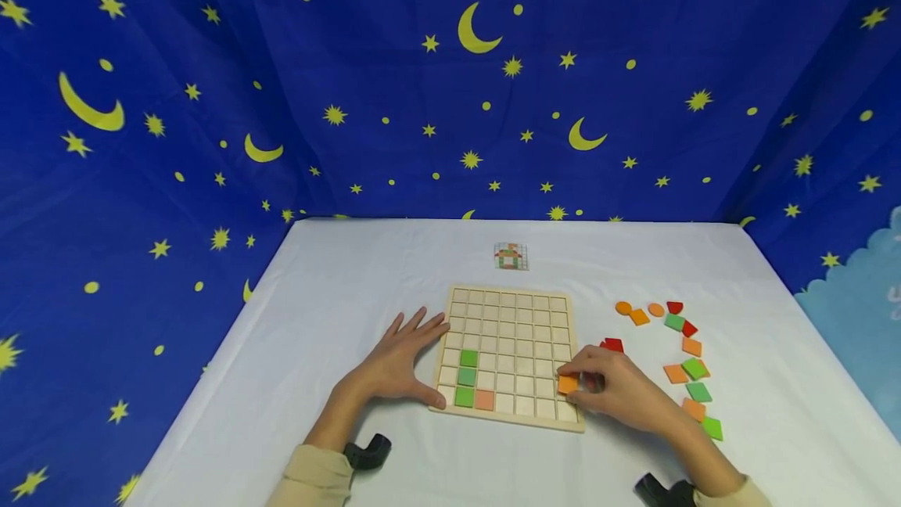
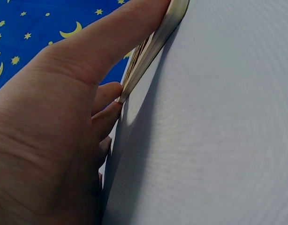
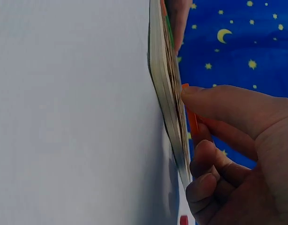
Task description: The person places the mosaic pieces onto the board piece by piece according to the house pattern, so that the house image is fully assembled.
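A wooden grid board (image 1: 524,350) lies on the white table. Three green square tiles (image 1: 466,376) stand in a column in its lower left cells, with a salmon-coloured tile (image 1: 485,399) beside the lowest one. My left hand (image 1: 397,362) is spread along the board's left side, thumb and fingertips touching the frame. Over the right edge of the board, my right hand (image 1: 619,390) pinches an orange square tile (image 1: 568,385) between thumb and fingers. In the right wrist view that orange tile (image 3: 192,117) is held just above the grid, tilted to the camera.
Loose orange, green and red tiles (image 1: 693,370) are scattered right of the board. Red pieces (image 1: 614,345) lie close behind my right hand. A small pattern card (image 1: 511,256) lies beyond the board. Blue star-patterned cloth (image 1: 528,100) hangs at the table's back and sides.
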Demonstrator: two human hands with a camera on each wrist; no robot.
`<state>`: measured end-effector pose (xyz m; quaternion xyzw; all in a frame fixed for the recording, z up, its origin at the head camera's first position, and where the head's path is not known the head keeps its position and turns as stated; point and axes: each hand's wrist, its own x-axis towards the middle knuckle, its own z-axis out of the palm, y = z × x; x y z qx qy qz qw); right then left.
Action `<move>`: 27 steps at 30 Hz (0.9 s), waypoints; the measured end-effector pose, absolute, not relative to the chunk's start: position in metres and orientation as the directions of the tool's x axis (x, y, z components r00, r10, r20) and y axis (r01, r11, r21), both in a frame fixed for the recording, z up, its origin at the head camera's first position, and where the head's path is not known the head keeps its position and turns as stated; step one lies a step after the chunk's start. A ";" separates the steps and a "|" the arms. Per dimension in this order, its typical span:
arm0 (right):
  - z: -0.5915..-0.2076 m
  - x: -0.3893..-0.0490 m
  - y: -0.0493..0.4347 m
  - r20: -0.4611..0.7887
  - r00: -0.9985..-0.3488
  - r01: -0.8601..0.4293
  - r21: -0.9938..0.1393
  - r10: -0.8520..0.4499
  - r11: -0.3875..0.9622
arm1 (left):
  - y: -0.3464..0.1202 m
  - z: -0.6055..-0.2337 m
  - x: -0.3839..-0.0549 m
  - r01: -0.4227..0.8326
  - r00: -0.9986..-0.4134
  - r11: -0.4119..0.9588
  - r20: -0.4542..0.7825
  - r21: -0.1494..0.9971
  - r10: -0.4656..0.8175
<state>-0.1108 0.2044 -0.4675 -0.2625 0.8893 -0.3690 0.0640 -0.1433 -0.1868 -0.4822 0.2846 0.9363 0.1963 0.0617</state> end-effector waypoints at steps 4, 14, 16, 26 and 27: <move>-0.467 -0.111 0.197 0.044 -0.855 -0.393 -0.706 -0.517 0.589 | -0.186 -0.481 -0.143 0.503 -0.832 0.764 -0.011 0.403 0.554; -0.468 -0.112 0.177 0.085 -0.822 -0.436 -0.730 -0.563 0.526 | -0.186 -0.480 -0.143 0.510 -0.829 0.758 -0.002 0.406 0.559; -0.468 -0.112 0.173 0.066 -0.821 -0.428 -0.730 -0.567 0.534 | -0.186 -0.480 -0.143 0.510 -0.829 0.757 0.000 0.408 0.559; -0.469 -0.110 0.154 0.105 -0.783 -0.498 -0.698 -0.614 0.515 | -0.186 -0.480 -0.142 0.501 -0.833 0.764 -0.013 0.405 0.553; -0.469 -0.110 0.152 0.106 -0.780 -0.501 -0.696 -0.616 0.514 | -0.186 -0.480 -0.142 0.500 -0.834 0.764 -0.012 0.407 0.552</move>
